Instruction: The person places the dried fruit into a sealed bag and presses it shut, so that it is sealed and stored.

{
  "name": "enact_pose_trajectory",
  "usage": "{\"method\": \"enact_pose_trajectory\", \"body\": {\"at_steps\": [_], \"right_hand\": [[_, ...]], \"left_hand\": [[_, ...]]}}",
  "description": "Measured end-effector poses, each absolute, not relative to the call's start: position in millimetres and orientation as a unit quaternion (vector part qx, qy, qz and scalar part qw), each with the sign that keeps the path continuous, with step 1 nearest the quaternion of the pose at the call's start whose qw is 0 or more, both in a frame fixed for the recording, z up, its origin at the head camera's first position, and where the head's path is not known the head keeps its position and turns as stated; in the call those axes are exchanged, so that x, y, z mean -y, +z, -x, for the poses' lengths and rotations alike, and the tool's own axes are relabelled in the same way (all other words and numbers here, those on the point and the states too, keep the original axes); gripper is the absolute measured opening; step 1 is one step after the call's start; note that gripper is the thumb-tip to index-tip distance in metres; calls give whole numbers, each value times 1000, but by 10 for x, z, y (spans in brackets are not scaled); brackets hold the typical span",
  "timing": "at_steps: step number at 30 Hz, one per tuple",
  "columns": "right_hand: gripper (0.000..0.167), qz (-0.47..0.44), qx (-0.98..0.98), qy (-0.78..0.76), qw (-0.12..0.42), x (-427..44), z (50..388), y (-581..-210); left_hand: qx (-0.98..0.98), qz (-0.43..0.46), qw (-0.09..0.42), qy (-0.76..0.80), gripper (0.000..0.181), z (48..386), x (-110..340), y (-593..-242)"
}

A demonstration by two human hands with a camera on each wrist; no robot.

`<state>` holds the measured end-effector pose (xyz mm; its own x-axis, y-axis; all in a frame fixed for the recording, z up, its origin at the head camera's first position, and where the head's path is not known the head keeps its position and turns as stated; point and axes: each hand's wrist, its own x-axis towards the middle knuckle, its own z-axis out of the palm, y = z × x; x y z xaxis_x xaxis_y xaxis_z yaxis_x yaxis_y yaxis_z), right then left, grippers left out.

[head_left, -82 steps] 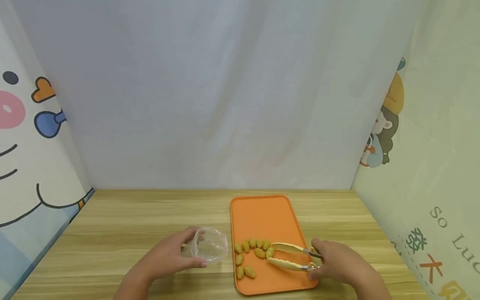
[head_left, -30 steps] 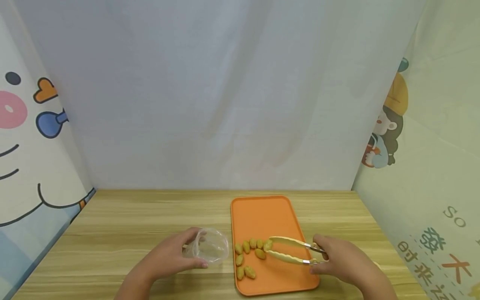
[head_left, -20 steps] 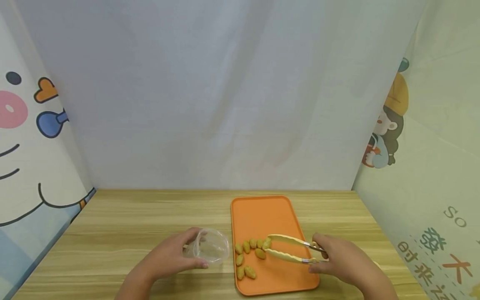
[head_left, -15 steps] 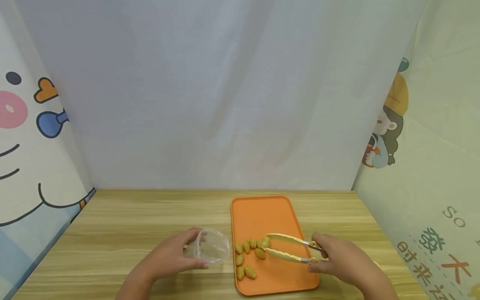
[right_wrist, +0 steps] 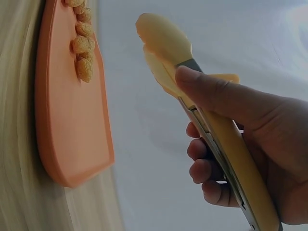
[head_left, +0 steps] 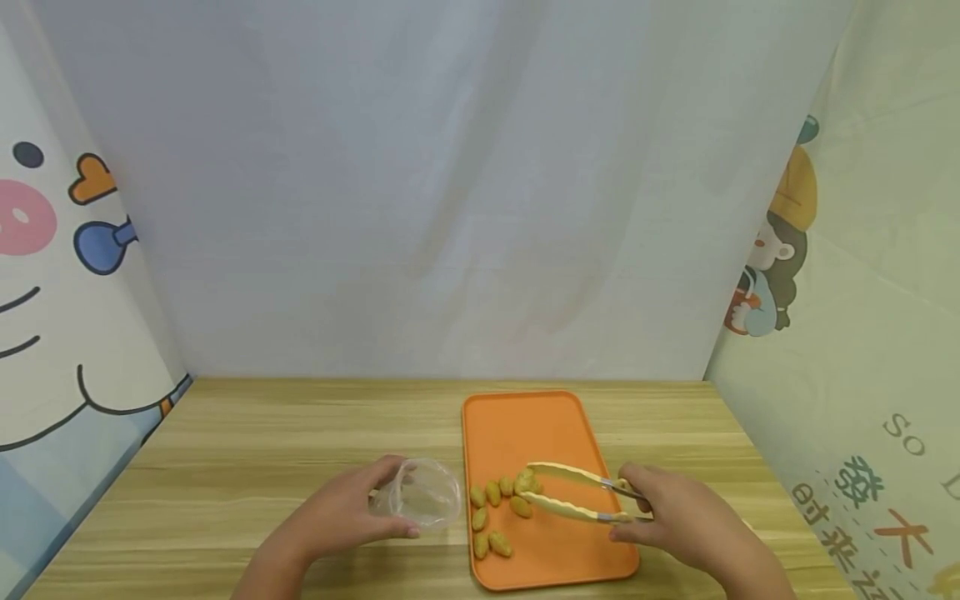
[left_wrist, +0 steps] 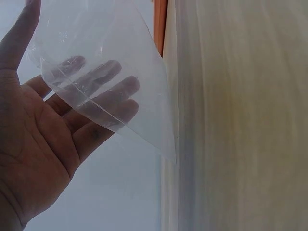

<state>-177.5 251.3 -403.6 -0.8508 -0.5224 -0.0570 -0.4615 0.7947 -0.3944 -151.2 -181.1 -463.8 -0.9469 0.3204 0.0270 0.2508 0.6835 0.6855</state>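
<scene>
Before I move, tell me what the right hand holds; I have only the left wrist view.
Observer: The right hand grips long yellow-and-metal tongs.

Operator: Give me their position.

Observer: In the head view their spread scalloped tips show over the rectangular orange tray, with one oval, yellow-brown, nut-like piece between them. I can't tell whether they pinch it.

Operator: Describe what else lies there.

Observer: Several similar yellow-brown pieces lie toward the tray's left side, in the half nearer the person.
</scene>
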Motion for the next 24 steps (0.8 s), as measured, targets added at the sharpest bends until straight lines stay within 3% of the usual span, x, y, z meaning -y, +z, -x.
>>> {"method": "enact_pose_trajectory", "body": {"at_steps": [24], "right_hand": [[51, 292, -939, -182, 28, -2336, 1712, -4063]], "left_hand": [[-919, -162, 49, 356, 74, 1493, 1790, -4618]]}}
